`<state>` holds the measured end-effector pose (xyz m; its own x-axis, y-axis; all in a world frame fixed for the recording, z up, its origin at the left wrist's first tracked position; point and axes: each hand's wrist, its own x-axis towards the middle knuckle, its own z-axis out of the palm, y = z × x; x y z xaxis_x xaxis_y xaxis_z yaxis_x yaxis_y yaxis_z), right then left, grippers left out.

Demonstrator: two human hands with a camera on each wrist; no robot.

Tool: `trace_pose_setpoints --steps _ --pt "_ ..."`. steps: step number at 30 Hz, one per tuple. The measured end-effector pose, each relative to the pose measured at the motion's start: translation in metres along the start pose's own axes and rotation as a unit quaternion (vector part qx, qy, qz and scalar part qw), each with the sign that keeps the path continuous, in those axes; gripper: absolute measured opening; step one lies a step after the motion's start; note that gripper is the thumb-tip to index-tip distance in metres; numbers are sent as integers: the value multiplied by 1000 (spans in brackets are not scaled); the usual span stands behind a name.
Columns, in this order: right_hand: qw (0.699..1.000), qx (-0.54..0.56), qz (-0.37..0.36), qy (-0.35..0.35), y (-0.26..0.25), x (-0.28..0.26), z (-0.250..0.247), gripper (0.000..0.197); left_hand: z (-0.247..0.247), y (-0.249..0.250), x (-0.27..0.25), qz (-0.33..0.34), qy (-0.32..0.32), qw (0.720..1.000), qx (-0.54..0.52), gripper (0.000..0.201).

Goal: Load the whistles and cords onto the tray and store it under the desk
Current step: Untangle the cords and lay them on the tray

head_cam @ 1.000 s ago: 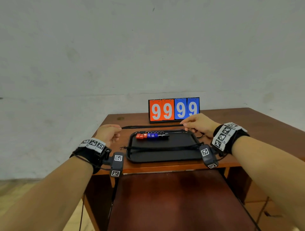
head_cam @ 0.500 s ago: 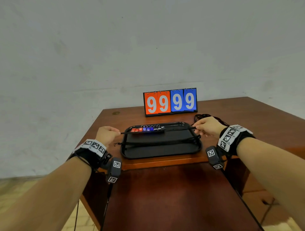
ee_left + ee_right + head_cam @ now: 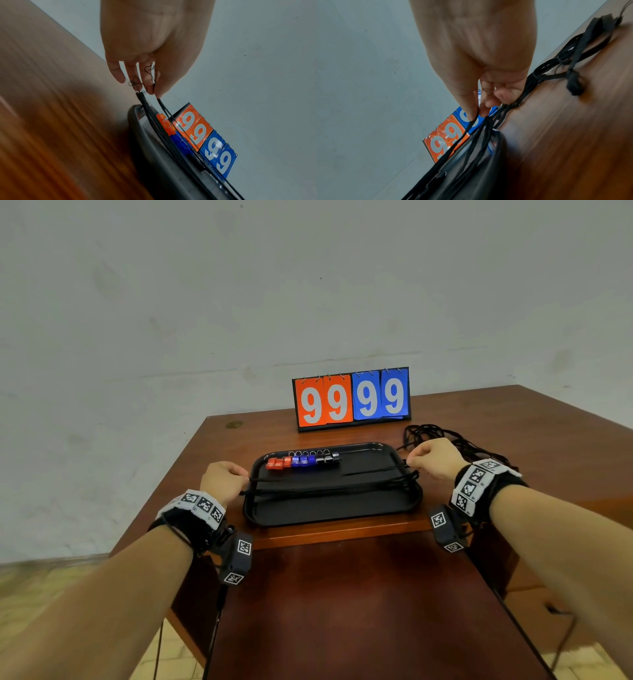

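A black tray (image 3: pixel 329 513) lies near the desk's front edge. A row of red, blue and black whistles (image 3: pixel 301 461) sits along its far side. Black cords (image 3: pixel 329 486) stretch across the tray. My left hand (image 3: pixel 224 479) pinches one end of a cord (image 3: pixel 164 109) at the tray's left rim. My right hand (image 3: pixel 433 457) pinches the other end of the cord (image 3: pixel 462 136) at the right rim. The cord hangs taut just above the tray (image 3: pixel 154 155). A tangle of loose black cords (image 3: pixel 459 441) lies on the desk behind my right hand.
A flip scoreboard (image 3: pixel 352 398) showing 99 in orange and 99 in blue stands at the back of the wooden desk (image 3: pixel 548 433). A lower wooden surface (image 3: pixel 359 611) extends below the desk's front edge. A grey wall rises behind.
Both hands have carried the stretched cord from behind the tray toward me, over the whistles, down onto the cords lying in the tray. The loose cord pile has come into view.
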<state>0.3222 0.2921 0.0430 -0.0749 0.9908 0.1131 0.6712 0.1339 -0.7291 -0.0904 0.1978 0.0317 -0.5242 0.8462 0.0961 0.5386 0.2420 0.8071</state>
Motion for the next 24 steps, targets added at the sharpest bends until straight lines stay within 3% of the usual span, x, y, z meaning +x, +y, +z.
trace_pose_setpoints --steps 6,15,24 --pt "1000 -8 -3 2 5 5 6 13 5 -10 7 -28 -17 999 -21 15" --pt "999 20 26 -3 8 6 18 4 8 -12 6 -22 -20 999 -12 17" --pt "999 18 39 -4 10 6 20 7 9 -10 2 -22 -18 1000 0 17"
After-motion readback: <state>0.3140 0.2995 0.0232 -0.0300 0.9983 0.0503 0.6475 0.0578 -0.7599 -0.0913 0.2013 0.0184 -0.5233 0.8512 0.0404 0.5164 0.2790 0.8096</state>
